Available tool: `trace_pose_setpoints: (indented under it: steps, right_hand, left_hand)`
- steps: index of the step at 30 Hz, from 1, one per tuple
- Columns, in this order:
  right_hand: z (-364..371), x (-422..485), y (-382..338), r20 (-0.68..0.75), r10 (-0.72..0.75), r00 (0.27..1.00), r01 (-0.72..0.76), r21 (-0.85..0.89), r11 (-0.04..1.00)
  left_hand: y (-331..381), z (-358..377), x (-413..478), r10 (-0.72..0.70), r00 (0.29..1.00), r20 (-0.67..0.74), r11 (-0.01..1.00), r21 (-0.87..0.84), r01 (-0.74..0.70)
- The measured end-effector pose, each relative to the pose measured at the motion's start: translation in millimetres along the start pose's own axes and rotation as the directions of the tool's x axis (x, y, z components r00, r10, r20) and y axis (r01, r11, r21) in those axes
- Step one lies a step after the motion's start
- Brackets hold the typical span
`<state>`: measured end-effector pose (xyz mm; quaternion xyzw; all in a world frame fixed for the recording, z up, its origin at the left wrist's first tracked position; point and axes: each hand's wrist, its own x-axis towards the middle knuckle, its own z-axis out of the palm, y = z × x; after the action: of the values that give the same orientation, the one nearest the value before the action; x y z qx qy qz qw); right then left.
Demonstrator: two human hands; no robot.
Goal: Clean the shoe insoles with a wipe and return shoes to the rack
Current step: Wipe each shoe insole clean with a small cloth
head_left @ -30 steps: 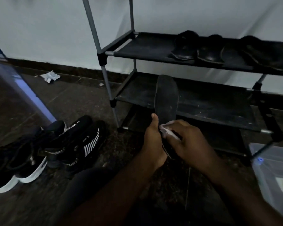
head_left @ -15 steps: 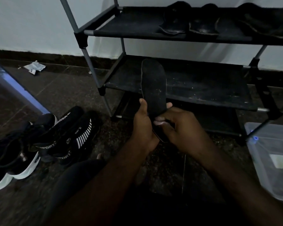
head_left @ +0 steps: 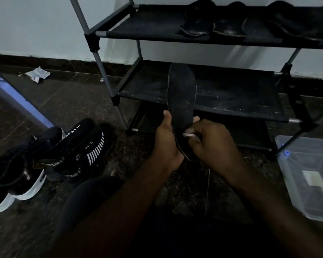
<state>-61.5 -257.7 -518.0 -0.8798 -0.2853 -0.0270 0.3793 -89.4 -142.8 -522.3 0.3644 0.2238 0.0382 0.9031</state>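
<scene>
Centre: L hand grips upright black insole at lower end; R hand pinches white wipe against it. Lower left: black sneakers lettered "SPORT".

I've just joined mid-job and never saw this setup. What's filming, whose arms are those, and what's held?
There's no machine: a person wears one camera on the head, looking down at their bare hands. The left hand holds a dark insole upright by its lower end; the right hand pinches a white wipe against it. Behind stands the shoe rack, dark footwear on its upper shelf. On the floor: sneakers at left, a clear plastic box at right.
</scene>
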Motion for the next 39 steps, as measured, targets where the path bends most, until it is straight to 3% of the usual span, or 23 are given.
trace_pose_setpoints:
  steps: [2, 4, 9, 15, 19, 21, 25, 30, 35, 39]
  right_hand:
    - [-6, -1, -3, 0.174, -0.023, 0.984, -0.005, 0.159, 0.987]
    - [-11, -1, -3, 0.257, -0.037, 0.966, -0.032, 0.262, 0.965]
    - [-7, -7, 7, -0.053, 0.117, 0.992, -0.099, 0.275, 0.956]
    - [-8, -29, 0, 0.119, 0.042, 0.992, -0.08, 0.332, 0.94]
    - [-6, -27, 8, -0.043, 0.078, 0.996, -0.072, 0.124, 0.99]
    - [-6, -28, 8, -0.028, 0.06, 0.998, -0.058, 0.061, 0.996]
    - [-12, -31, -3, 0.104, -0.022, 0.994, -0.006, 0.257, 0.966]
    - [-7, -24, 8, -0.122, 0.019, 0.992, -0.012, 0.054, 0.998]
    - [-15, -27, 0, 0.039, -0.045, 0.998, 0.032, 0.277, 0.96]
    - [-7, -23, 8, -0.175, -0.075, 0.982, 0.076, -0.002, 0.997]
  left_hand:
    - [0, 0, 1, 0.006, 1.0, -0.004, 0.999, 0.033, -0.006]
    - [0, -1, 3, -0.001, 1.0, 0.011, 1.0, 0.029, 0.001]
    - [-6, 0, 1, -0.023, 0.998, 0.053, 1.0, -0.001, 0.023]
    - [-16, 3, -5, -0.042, 0.998, 0.035, 0.999, 0.033, 0.041]
    - [-22, 3, -10, -0.046, 0.998, 0.048, 0.999, 0.011, 0.046]
    - [-26, 4, -10, -0.046, 0.998, 0.033, 0.999, -0.006, 0.046]
    - [-23, 4, -10, -0.096, 0.995, 0.04, 0.995, -0.023, 0.097]
    - [-26, 3, -12, -0.071, 0.994, 0.079, 0.997, -0.001, 0.071]
    - [-24, 6, -13, -0.146, 0.981, 0.131, 0.989, 0.014, 0.146]
    - [-23, 5, -13, -0.088, 0.991, 0.105, 0.996, -0.006, 0.089]
